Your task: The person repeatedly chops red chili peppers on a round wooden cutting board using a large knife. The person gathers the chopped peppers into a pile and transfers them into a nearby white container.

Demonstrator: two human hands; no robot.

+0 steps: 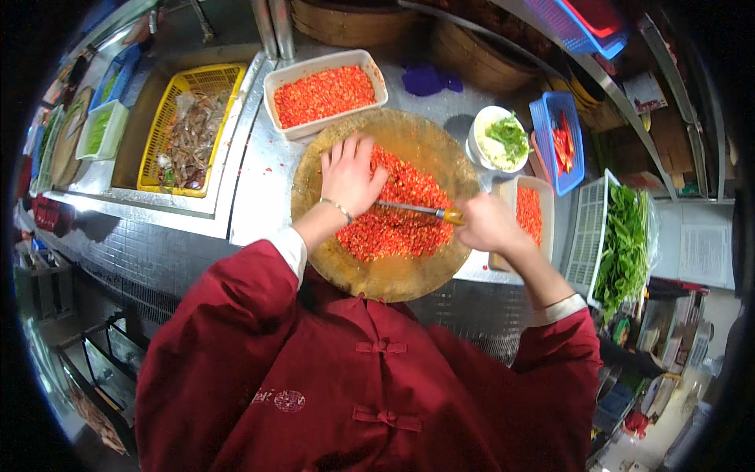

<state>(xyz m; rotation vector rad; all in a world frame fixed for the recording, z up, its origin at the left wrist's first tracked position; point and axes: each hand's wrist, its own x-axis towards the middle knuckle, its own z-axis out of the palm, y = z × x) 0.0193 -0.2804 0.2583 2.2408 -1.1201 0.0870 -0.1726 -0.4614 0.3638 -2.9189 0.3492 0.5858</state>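
Note:
Chopped red chili (413, 189) lies heaped on a round wooden chopping block (389, 283) in front of me. My right hand (486, 223) grips the wooden handle of a knife (413, 207), whose narrow upper edge shows across the chili. At the block's left side, my left hand (351, 174) rests flat with fingers somewhat spread, beside the chili and near the knife's far end; its fingertips touch the block or chili, I cannot tell which. Behind the block stands a white tub (283, 125) of chopped chili. Another white tub (547, 236) with chopped chili stands to the right, partly behind my right hand.
A yellow basket (154, 138) of peelings and scraps sits in the sink at left. To the right stand a white bowl (476, 144) with greens, a blue basket (542, 141) with red peppers and a white basket (584, 224) of leafy greens. Bamboo steamers (354, 26) stand behind.

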